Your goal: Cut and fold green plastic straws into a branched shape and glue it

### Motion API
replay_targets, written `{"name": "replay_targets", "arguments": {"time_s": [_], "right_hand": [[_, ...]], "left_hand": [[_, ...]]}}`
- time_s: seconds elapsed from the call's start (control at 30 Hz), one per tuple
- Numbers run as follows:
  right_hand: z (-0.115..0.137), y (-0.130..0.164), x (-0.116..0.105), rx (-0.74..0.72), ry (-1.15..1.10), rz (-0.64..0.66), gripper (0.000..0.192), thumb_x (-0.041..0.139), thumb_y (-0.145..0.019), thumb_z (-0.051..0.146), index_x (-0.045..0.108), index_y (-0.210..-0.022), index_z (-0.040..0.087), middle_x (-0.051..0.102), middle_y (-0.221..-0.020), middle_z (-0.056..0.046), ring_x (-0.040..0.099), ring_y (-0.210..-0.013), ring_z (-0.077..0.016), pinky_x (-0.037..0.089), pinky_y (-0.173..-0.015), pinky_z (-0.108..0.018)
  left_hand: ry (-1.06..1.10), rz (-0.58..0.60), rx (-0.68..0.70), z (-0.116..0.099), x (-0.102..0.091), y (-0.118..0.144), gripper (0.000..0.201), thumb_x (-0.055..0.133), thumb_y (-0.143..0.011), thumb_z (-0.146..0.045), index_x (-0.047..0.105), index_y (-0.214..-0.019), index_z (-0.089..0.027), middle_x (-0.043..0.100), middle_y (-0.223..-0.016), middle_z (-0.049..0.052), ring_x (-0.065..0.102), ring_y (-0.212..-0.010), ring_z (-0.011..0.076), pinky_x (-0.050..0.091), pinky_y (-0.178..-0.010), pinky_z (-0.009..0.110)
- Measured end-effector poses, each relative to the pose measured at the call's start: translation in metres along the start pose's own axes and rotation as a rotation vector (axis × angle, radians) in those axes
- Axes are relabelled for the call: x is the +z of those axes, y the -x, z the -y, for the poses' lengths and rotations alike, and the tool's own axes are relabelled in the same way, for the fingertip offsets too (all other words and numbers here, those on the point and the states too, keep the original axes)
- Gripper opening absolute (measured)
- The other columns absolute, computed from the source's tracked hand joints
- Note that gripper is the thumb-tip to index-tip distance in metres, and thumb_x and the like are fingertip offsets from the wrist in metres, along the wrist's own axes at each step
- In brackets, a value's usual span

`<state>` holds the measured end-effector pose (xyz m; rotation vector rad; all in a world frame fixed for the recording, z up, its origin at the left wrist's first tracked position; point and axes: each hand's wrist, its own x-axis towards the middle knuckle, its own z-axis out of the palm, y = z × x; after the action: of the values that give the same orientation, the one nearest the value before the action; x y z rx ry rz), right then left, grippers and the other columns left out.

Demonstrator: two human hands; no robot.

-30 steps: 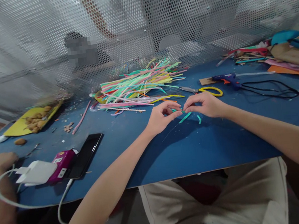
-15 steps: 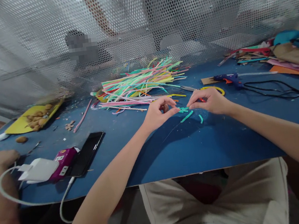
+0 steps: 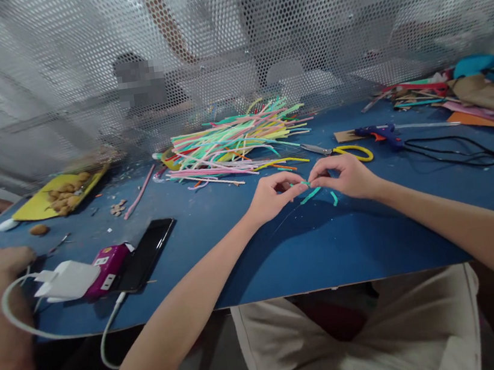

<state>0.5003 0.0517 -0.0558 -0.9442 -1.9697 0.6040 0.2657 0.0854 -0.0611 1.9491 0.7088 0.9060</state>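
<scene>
My left hand [image 3: 278,195] and my right hand [image 3: 343,176] meet fingertip to fingertip just over the blue table. Both are pinched closed on small teal pipe cleaner pieces [image 3: 308,185], mostly hidden by the fingers. Just below lies a loose teal cut length [image 3: 310,196], and a short bent teal piece [image 3: 334,199] rests under my right hand. Behind the right hand are yellow-handled scissors [image 3: 354,151], their blades pointing left. A big heap of multicoloured pipe cleaners [image 3: 232,141] spreads out beyond my left hand.
A blue glue gun [image 3: 379,133] with a black cord lies to the right. On the left are a black phone [image 3: 147,256], a purple power block [image 3: 108,270] with a white charger [image 3: 68,281], and a yellow tray [image 3: 35,204]. Another person's arm [image 3: 3,302] rests at far left.
My hands have drawn together, so the teal pieces between them are now mostly covered by fingertips. The loose teal pieces stay on the table.
</scene>
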Motion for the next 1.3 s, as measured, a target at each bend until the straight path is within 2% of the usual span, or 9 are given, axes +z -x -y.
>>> {"name": "replay_targets", "arguments": {"time_s": [0.13, 0.27, 0.5, 0.73, 0.87, 1.0, 1.07, 1.17, 1.3], "right_hand": [[0.002, 0.002, -0.001, 0.007, -0.015, 0.021, 0.023, 0.077, -0.084, 0.043, 0.079, -0.086, 0.021, 0.074, -0.081, -0.004, 0.052, -0.061, -0.0121, 0.041, -0.057, -0.029], [0.004, 0.001, -0.003, -0.006, -0.014, 0.013, 0.022, 0.079, -0.083, 0.043, 0.080, -0.085, 0.021, 0.073, -0.077, -0.003, 0.050, -0.058, -0.0113, 0.039, -0.054, -0.028], [0.005, 0.000, 0.000, -0.084, -0.093, 0.061, 0.017, 0.072, -0.090, 0.037, 0.076, -0.092, 0.021, 0.075, -0.087, -0.005, 0.065, -0.077, -0.0169, 0.050, -0.068, -0.030], [0.010, 0.001, -0.002, -0.021, -0.033, -0.005, 0.016, 0.071, -0.090, 0.037, 0.071, -0.088, 0.021, 0.072, -0.084, -0.003, 0.059, -0.070, -0.0137, 0.050, -0.069, -0.028], [0.007, 0.001, -0.005, -0.021, -0.061, 0.003, 0.023, 0.068, -0.093, 0.043, 0.068, -0.086, 0.021, 0.070, -0.083, -0.003, 0.060, -0.072, -0.0146, 0.050, -0.068, -0.028], [0.003, 0.002, -0.005, -0.082, -0.116, 0.002, 0.029, 0.072, -0.090, 0.045, 0.070, -0.104, 0.020, 0.070, -0.089, -0.004, 0.058, -0.068, -0.0130, 0.049, -0.064, -0.028], [0.003, 0.001, -0.004, -0.088, -0.103, 0.006, 0.029, 0.076, -0.087, 0.042, 0.073, -0.106, 0.021, 0.072, -0.092, -0.005, 0.060, -0.070, -0.0137, 0.050, -0.066, -0.028], [0.007, 0.001, -0.002, -0.072, -0.052, -0.018, 0.019, 0.075, -0.088, 0.040, 0.076, -0.096, 0.023, 0.074, -0.089, -0.004, 0.064, -0.072, -0.0153, 0.052, -0.068, -0.030], [0.012, 0.001, -0.002, -0.067, -0.011, -0.050, 0.019, 0.078, -0.084, 0.042, 0.076, -0.083, 0.023, 0.075, -0.081, -0.004, 0.066, -0.072, -0.0175, 0.051, -0.066, -0.031]], "left_hand": [[0.086, 0.030, -0.013, -0.001, 0.002, 0.000, 0.038, 0.076, -0.084, -0.051, 0.074, -0.100, -0.017, 0.070, -0.079, 0.002, 0.059, -0.056, 0.0081, 0.046, -0.056, 0.022], [0.234, 0.041, -0.017, 0.001, 0.005, -0.001, 0.037, 0.077, -0.083, -0.050, 0.072, -0.097, -0.016, 0.070, -0.079, 0.001, 0.057, -0.056, 0.0068, 0.046, -0.056, 0.021], [0.590, 0.239, -0.198, -0.001, 0.009, 0.002, 0.038, 0.079, -0.083, -0.050, 0.064, -0.096, -0.018, 0.075, -0.085, 0.005, 0.064, -0.059, 0.0093, 0.051, -0.060, 0.024], [0.767, 0.240, -0.258, -0.012, 0.007, 0.004, 0.036, 0.079, -0.084, -0.047, 0.059, -0.098, -0.021, 0.070, -0.089, 0.002, 0.065, -0.063, 0.0088, 0.051, -0.063, 0.023], [0.819, 0.302, -0.300, -0.013, 0.006, 0.004, 0.038, 0.081, -0.082, -0.048, 0.059, -0.097, -0.020, 0.068, -0.091, 0.003, 0.067, -0.070, 0.0120, 0.054, -0.068, 0.026], [0.809, 0.220, -0.286, -0.013, 0.006, 0.003, 0.038, 0.080, -0.082, -0.048, 0.059, -0.097, -0.021, 0.068, -0.092, 0.003, 0.066, -0.070, 0.0112, 0.053, -0.068, 0.025], [0.796, 0.200, -0.280, -0.013, 0.007, 0.003, 0.037, 0.079, -0.083, -0.048, 0.059, -0.097, -0.021, 0.068, -0.091, 0.002, 0.065, -0.070, 0.0106, 0.053, -0.068, 0.025], [0.777, 0.195, -0.284, -0.012, 0.009, 0.002, 0.037, 0.079, -0.084, -0.049, 0.058, -0.097, -0.021, 0.067, -0.088, 0.002, 0.063, -0.070, 0.0106, 0.051, -0.067, 0.024], [0.775, 0.192, -0.270, -0.011, 0.010, 0.002, 0.036, 0.079, -0.084, -0.047, 0.058, -0.094, -0.020, 0.060, -0.077, -0.001, 0.055, -0.063, 0.0089, 0.045, -0.063, 0.024]]}}
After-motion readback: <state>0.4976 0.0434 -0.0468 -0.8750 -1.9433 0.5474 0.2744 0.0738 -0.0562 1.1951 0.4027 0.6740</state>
